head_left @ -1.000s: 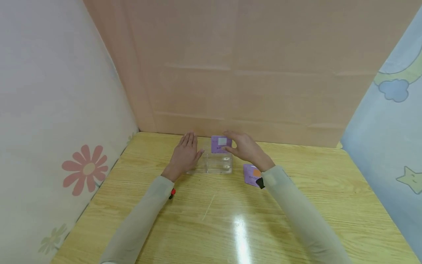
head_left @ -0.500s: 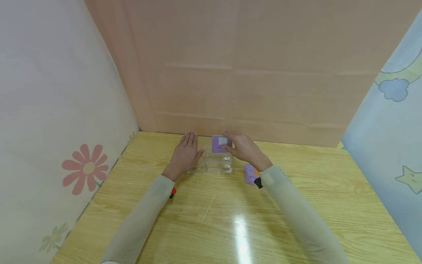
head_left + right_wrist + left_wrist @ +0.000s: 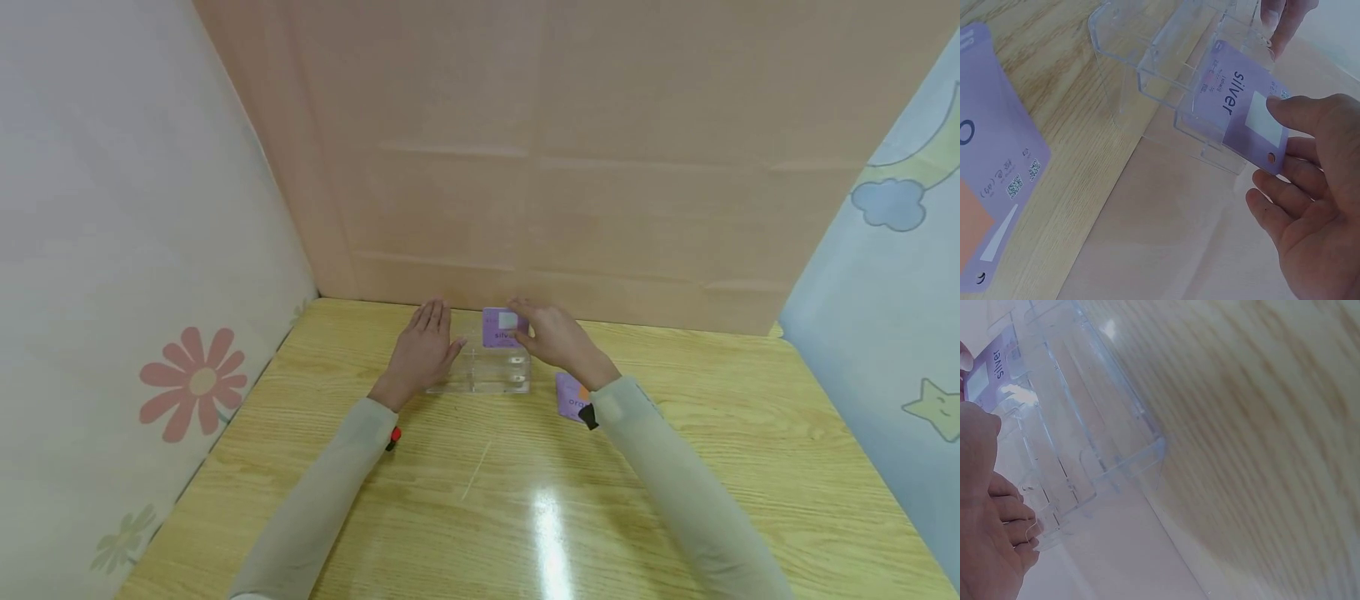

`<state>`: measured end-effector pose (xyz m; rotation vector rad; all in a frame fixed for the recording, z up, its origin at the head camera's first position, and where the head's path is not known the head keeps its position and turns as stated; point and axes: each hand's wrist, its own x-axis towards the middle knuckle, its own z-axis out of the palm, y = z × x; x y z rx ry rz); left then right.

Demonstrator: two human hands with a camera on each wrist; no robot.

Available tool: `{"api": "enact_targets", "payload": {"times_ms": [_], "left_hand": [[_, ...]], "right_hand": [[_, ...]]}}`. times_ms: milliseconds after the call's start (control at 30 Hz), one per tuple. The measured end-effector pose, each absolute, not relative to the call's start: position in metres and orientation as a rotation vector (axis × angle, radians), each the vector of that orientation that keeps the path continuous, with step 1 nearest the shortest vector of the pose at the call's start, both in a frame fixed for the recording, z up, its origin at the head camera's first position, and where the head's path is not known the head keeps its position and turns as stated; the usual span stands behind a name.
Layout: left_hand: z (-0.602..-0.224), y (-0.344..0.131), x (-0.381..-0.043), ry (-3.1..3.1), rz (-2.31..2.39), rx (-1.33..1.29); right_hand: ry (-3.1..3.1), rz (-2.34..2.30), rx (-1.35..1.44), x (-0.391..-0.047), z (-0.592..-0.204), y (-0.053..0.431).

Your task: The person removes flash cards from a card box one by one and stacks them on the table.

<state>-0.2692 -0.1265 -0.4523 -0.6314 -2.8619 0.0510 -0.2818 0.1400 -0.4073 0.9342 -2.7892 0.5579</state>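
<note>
A clear stepped plastic stand (image 3: 495, 379) is near the back of the table. My right hand (image 3: 558, 335) pinches a purple card (image 3: 1235, 94) reading "silver", with a pale square, between thumb and fingers. The card leans in the stand's rear tier at the right end, its lower part behind clear plastic. At the stand's left end, my left hand (image 3: 422, 357) steadies it, thumb in front and fingers at the back edge in the left wrist view. Another purple card (image 3: 570, 397) with an orange square lies right of the stand, partly hidden by my right wrist.
The wooden table (image 3: 480, 517) meets a brown paper-like panel (image 3: 525, 208) just behind the stand. A flower-patterned wall (image 3: 180, 250) borders the left, and a blue wall (image 3: 892, 308) with a star and cloud borders the right.
Both hands stay almost in place. The right thumb has shifted slightly off the printed word, so more of "silver" shows in the head view.
</note>
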Motion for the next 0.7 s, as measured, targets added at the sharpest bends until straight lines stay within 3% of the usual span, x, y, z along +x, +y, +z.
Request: {"api": "enact_targets", "payload": {"times_ms": [700], "left_hand": [[-0.452, -0.1263, -0.2712, -2.848, 0.102, -0.64]], "right_hand": [[-2.769, 0.537, 0.927, -0.2823, -0.4115, 0.1418]]}}
